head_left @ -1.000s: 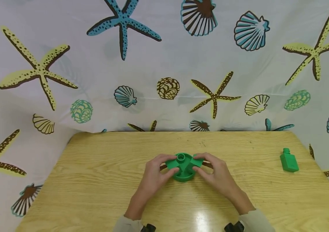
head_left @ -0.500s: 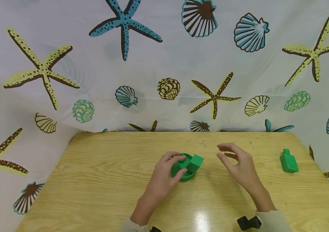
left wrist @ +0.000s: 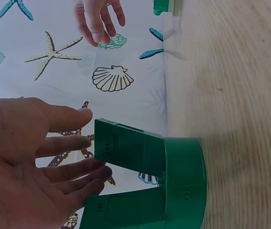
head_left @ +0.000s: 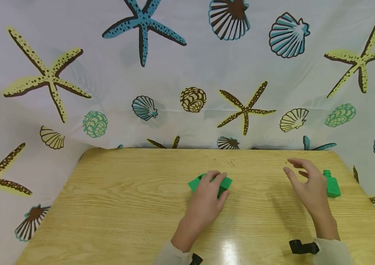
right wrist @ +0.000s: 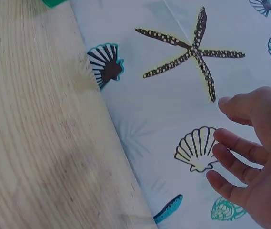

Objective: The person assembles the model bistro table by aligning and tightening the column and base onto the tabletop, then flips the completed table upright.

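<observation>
A round green base [left wrist: 185,181] stands on the table with two green rectangular blocks, one block [left wrist: 128,145] and another block [left wrist: 125,210], rising slanted from it. My left hand [head_left: 207,197] is over this assembly and hides much of it in the head view. In the left wrist view its fingers are loosely bent, with the fingertips right at the blocks' outer ends and the thumb apart. To the right, my right hand [head_left: 311,187] is raised above the table with relaxed fingers and nothing between them. It overlaps a green bottle-shaped block [head_left: 333,187] with a short round neck.
The pale wooden table [head_left: 124,206] ends at the back against a hanging white cloth [head_left: 174,66] printed with starfish and shells, which also runs down both sides. Black wrist cameras are strapped near the sleeves [head_left: 331,252].
My right hand has let go of the right block and moved right, up to the bottle-shaped block. My left hand has let go of the left block and shifted right over the assembly.
</observation>
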The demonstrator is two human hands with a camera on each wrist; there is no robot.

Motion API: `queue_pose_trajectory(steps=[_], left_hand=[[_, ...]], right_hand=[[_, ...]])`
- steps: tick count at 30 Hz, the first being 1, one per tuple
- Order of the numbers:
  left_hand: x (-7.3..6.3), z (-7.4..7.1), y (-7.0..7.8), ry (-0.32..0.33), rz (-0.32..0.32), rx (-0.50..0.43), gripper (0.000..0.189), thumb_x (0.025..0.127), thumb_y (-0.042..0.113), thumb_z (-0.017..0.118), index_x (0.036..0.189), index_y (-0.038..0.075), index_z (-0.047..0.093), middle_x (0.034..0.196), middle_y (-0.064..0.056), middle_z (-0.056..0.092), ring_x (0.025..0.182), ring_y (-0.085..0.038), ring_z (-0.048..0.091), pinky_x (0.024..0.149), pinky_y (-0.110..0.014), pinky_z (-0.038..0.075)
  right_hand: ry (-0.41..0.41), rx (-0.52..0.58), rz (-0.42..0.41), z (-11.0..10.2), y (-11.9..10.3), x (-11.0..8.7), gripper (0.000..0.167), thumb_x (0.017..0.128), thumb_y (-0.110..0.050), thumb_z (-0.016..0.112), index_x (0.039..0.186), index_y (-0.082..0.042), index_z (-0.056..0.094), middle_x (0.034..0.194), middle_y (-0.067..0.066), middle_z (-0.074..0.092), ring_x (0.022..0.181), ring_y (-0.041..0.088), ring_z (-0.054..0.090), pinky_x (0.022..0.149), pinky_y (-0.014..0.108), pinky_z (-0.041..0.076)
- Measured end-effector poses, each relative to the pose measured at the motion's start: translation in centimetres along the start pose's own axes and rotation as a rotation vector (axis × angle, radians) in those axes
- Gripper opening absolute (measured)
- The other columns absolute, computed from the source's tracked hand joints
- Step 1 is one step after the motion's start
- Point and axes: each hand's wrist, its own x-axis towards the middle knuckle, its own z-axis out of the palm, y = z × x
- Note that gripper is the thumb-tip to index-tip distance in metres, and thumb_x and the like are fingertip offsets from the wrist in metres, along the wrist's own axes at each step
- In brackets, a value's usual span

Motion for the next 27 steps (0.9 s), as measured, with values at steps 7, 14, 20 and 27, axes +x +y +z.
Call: queue_pose_trajectory(steps=[7, 14, 20, 27], left_hand=[[0.9, 1.0, 0.5, -0.003, -0.04, 0.15, 0.043, 0.098, 0.027, 0.074, 0.134, 0.004, 0.066, 0.131, -0.012, 0.06, 0.112, -0.024, 0.065, 0.085, -0.028, 0.059], [1.0, 1.6, 0.0, 0.052, 0.012, 0.129, 0.036, 0.097, 0.02, 0.074, 0.128, 0.002, 0.07, 0.123, -0.01, 0.063, 0.105, -0.022, 0.065, 0.078, -0.022, 0.058], [0.3, 1.2, -1.2, 0.021, 0.077, 0.011, 0.035, 0.095, 0.009, 0.071, 0.129, 0.002, 0.07, 0.129, -0.008, 0.063, 0.118, -0.023, 0.063, 0.09, -0.027, 0.057], [-0.1, 0.3, -2.2, -0.023, 0.084, -0.114, 0.037, 0.093, -0.001, 0.068, 0.131, 0.003, 0.069, 0.134, -0.011, 0.063, 0.125, -0.026, 0.06, 0.098, -0.035, 0.055]], right_hand=[[0.088, -0.093, 0.075, -2.2, 2.6, -0.5, 0.034, 0.096, -0.006, 0.073, 0.128, 0.0, 0.068, 0.123, 0.022, 0.064, 0.113, 0.038, 0.057, 0.089, 0.044, 0.048], [0.138, -0.142, 0.218, -4.1, 5.2, -1.4, 0.039, 0.096, -0.007, 0.071, 0.134, 0.001, 0.065, 0.133, 0.028, 0.058, 0.121, 0.047, 0.051, 0.096, 0.068, 0.042], [0.095, -0.192, 0.465, -5.4, 7.3, -2.7, 0.045, 0.102, -0.017, 0.063, 0.144, 0.0, 0.056, 0.136, 0.03, 0.05, 0.123, 0.048, 0.046, 0.094, 0.065, 0.04], [-0.024, -0.183, 0.606, -5.4, 8.7, -3.1, 0.053, 0.104, -0.024, 0.059, 0.149, 0.002, 0.048, 0.144, 0.035, 0.047, 0.127, 0.053, 0.049, 0.097, 0.066, 0.046]])
